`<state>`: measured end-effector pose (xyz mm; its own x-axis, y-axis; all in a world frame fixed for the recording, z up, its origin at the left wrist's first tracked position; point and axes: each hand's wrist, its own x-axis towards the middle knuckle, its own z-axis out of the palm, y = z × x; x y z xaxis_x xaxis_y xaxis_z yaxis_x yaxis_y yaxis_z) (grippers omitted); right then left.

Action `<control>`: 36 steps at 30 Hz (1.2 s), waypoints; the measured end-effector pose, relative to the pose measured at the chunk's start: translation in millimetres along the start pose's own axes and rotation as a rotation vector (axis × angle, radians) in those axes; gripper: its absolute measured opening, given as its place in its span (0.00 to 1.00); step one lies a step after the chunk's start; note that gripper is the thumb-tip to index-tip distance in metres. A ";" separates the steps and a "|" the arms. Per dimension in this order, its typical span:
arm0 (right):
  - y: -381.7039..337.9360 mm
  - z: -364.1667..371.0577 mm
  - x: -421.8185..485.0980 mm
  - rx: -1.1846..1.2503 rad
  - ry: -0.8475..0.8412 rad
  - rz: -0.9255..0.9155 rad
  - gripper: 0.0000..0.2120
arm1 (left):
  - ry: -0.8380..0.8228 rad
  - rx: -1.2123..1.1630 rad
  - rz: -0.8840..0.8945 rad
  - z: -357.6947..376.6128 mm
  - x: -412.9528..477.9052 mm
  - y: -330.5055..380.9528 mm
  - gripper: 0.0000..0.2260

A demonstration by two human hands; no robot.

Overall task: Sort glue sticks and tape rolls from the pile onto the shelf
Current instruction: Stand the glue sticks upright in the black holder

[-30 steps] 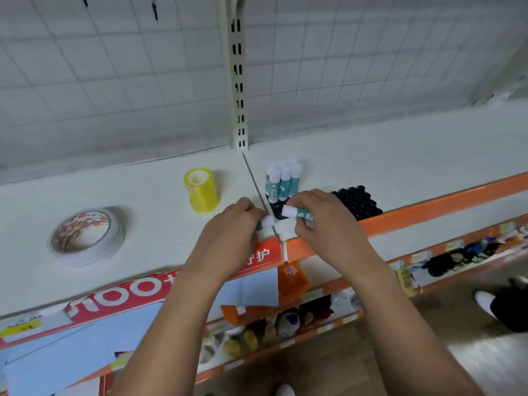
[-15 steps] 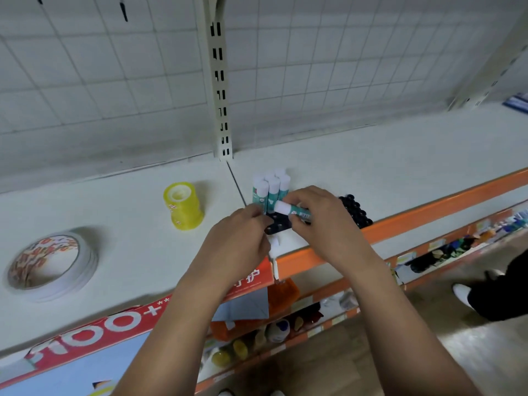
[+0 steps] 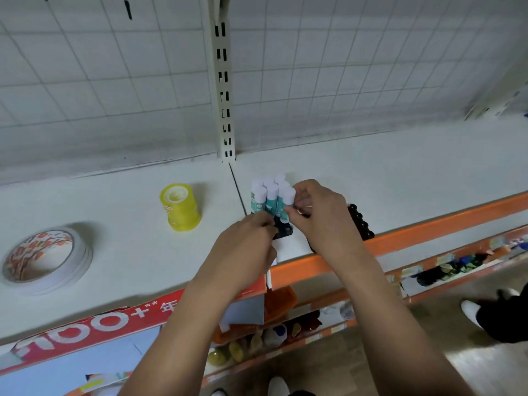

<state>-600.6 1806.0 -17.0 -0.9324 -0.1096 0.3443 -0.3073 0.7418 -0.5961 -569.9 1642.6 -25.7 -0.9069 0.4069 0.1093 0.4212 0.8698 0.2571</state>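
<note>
Both hands at the front-middle of the white shelf [image 3: 400,172], just right of the seam. A bunch of glue sticks [image 3: 267,195], white caps and teal bodies, stands upright and packed together in a black holder [image 3: 284,231]. Right hand [image 3: 317,215] pinches the rightmost glue stick [image 3: 288,194] low on its body, thumb and fingertips curled on it, stick upright and touching its neighbours. Left hand [image 3: 245,244] has fingers curled in at the holder's near-left edge, by the base of the sticks; cannot tell if it grips anything. Yellow tape rolls [image 3: 180,208] stacked upright left of the seam, apart from the sticks. Wide flat tape roll [image 3: 43,258] with a floral print lies far left. Black beaded item [image 3: 361,224] just behind the right hand, partly hidden. Orange rail [image 3: 428,224] along the shelf front; red sign [image 3: 100,324] below left
</note>
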 end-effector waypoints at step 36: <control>-0.5 4.5 -33.3 0.076 -0.440 -0.149 0.10 | 0.049 -0.033 -0.266 -6.9 -39.6 7.1 0.12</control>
<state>-570.3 1806.3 -31.4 -0.8641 -0.4933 0.0999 -0.4418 0.6482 -0.6202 -531.0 1630.7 -21.6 -0.9853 0.1507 0.0799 0.1684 0.9344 0.3140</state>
